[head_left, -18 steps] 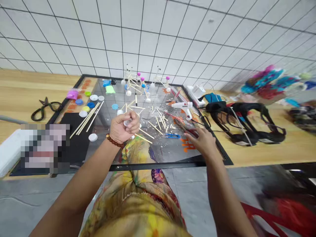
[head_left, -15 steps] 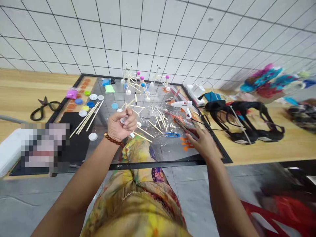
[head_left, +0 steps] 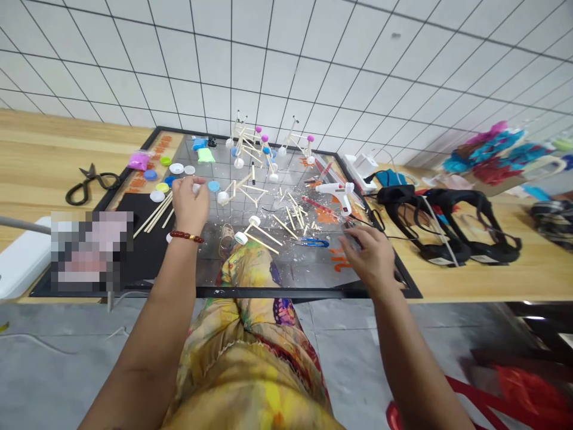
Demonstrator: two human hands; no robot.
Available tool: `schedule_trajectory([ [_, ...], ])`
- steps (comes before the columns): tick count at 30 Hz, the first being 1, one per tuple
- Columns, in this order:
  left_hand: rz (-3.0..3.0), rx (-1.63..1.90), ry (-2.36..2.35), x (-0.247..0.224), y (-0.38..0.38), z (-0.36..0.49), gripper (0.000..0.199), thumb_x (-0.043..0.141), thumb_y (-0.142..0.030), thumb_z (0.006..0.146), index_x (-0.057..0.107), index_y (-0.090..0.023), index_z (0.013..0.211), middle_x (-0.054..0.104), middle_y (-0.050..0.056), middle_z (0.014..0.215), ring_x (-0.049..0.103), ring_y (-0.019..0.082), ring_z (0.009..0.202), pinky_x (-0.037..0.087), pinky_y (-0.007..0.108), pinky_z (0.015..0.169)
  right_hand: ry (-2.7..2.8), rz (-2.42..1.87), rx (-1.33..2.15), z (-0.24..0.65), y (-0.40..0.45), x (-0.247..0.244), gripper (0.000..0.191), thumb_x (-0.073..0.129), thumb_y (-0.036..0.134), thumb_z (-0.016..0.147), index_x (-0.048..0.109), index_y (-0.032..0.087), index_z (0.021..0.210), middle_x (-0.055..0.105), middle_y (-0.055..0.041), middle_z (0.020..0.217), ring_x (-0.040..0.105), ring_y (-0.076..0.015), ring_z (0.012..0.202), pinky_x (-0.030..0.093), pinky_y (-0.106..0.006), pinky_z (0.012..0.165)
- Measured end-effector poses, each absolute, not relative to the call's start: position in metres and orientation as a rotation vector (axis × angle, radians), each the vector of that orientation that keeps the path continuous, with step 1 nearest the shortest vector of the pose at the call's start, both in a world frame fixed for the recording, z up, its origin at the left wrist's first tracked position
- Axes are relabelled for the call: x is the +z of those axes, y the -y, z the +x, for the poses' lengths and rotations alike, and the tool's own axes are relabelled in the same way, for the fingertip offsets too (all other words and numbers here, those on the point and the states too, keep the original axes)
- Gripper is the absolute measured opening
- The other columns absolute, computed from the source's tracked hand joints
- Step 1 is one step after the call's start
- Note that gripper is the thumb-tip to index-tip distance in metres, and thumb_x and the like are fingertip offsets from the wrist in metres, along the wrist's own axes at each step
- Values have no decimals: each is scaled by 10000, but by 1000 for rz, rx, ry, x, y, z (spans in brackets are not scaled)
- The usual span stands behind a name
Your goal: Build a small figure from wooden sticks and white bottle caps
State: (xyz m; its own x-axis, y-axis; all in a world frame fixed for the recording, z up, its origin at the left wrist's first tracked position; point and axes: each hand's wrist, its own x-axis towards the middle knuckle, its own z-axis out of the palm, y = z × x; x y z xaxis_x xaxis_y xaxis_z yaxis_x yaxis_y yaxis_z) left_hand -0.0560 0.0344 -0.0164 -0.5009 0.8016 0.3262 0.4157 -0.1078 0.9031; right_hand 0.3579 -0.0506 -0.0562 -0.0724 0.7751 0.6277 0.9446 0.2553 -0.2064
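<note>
Hanging well L of the glue gun (head_left: pixel 338 192), L hand (head_left: pixel 191 206) is bent over loose round caps (head_left: pixel 176 168), fingers curled down. Pale bit shows at fingertips, poss. a cap; can't tell if gripped. Fingers-down pose prob. suits small flat pcs.

R hand (head_left: pixel 370 257) on near side of gun & slightly R, fingers loose & apart, no grip visible. Dark item (head_left: pixel 353 235) by fingertips; contact unclear.

Gun lies on table (head_left: pixel 474 283) setup, nozzle pointing L, handle twd person, prob. so it's quick to grab. Power strip (head_left: pixel 359 172) just beyond it, R side, prob. for short cord reach.

Short cut sticks (head_left: pixel 295 216) strewn just L of gun; blue snips (head_left: pixel 314 242) on near side, prob. parked by the cutting mess. Cap-and-stick piece (head_left: pixel 254 221) farther L & nearer person than gun, prob. within easy reach of both hands.

Taller stick frames (head_left: pixel 265 140) w/ pink & white rounds stand beyond gun, to L, prob. kept back out of the way. Long sticks (head_left: pixel 157 214) far L of gun, bundled roughly parallel, partly behind L hand. Scissors (head_left: pixel 87 186) farthest L.
</note>
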Motion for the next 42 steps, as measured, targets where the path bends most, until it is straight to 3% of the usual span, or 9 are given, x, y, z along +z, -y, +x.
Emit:
schedule_trajectory([
  [3,1564,1426,-2159,-28,-35,-60,280,629,-76,735,673,-155,1000,535,142,1144,566,320,1171,420,490,1130,1885,-1391,-256,311,22,-51,172,641,359,893,742,223,918,732,-84,974,681,-239,926,525,-415,877],
  [6,1704,1326,-2189,-38,-33,-59,353,633,-117,764,673,-147,1114,533,170,1211,577,340,1195,438,479,1123,1841,-1302,-160,281,-8,-55,178,610,355,904,726,224,876,727,-75,939,672,-226,908,507,-401,855],
  [10,1814,1223,-2193,-46,-32,-55,466,667,-153,757,633,-181,1221,637,136,1151,628,334,1124,494,467,1043,1834,-1311,-207,280,-27,-69,189,610,371,900,724,220,889,736,-75,955,661,-235,936,456,-416,884],
  [15,1694,1270,-2190,-48,-32,-50,399,740,-178,737,637,-184,1122,703,85,1008,672,288,974,534,419,927,1754,-1310,-284,296,-24,-78,201,615,392,909,719,222,884,735,-61,924,669,-231,933,442,-423,903],
  [18,1789,1289,-2124,-48,-31,-49,335,740,-178,758,682,-188,1087,681,89,1090,662,269,1020,530,391,931,1729,-1288,-313,297,-21,-76,205,619,398,909,713,222,864,733,-57,908,672,-231,924,438,-415,891],
  [23,1824,1345,-2148,-50,-31,-50,397,757,-162,743,722,-203,1136,604,91,1195,636,251,1063,523,364,948,1740,-1282,-357,291,-16,-74,225,608,415,914,719,226,861,734,-52,894,672,-225,908,412,-409,900],
  [33,1683,1075,-2308,-39,-28,-61,298,648,-193,824,711,-121,1107,661,174,1175,623,333,1121,472,458,1038,1762,-1333,-374,290,-8,-67,265,566,450,928,709,234,871,734,-63,905,676,-244,927,404,-423,905],
  [39,1679,1066,-2291,-35,-23,-56,744,632,-59,749,458,-197,1459,699,118,1168,647,315,1106,505,443,975,1768,-1341,-346,291,-8,-69,236,585,426,921,711,230,882,737,-65,911,677,-247,943,406,-438,935],
  [42,1710,962,-2352,-32,-20,-58,714,601,2,731,508,-185,1413,710,139,1164,621,344,1167,473,490,1016,1768,-1307,-351,293,-9,-72,219,607,414,912,716,228,876,735,-65,911,676,-245,925,408,-439,930],
])
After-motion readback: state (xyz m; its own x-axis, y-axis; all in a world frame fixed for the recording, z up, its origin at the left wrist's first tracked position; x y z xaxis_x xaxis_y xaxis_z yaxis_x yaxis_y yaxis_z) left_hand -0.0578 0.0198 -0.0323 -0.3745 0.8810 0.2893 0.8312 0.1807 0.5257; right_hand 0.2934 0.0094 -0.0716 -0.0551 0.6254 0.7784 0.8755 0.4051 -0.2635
